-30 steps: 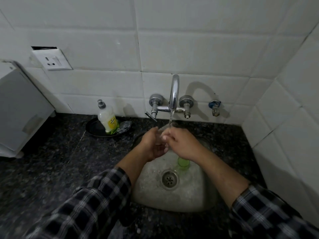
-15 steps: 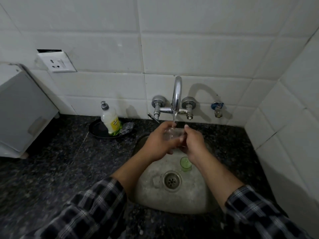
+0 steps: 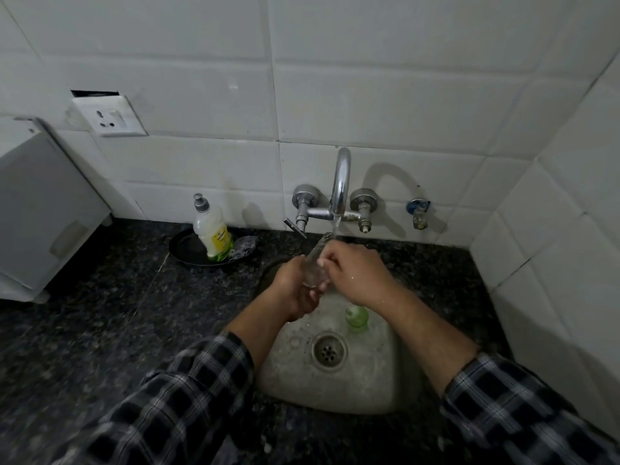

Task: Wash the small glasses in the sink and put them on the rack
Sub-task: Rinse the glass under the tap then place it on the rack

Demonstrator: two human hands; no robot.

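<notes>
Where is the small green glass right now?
In the head view, the green glass sits in the sink, right of the drain, below the right hand.

I see a dark speckled stone counter (image 3: 100, 330) with a steel sink (image 3: 295, 380) sunk into it. On the stone sit a white appliance (image 3: 43, 223) at far left and a black dish (image 3: 188, 250) by the wall, which carries a soap bottle (image 3: 213, 234) and a scrubber (image 3: 245, 246). In the basin, a green glass (image 3: 356, 317) sits just beside the drain (image 3: 328, 351).

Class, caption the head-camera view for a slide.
Under the tap, the left hand and right hand hold a clear glass; a green glass stands in the sink.
</notes>
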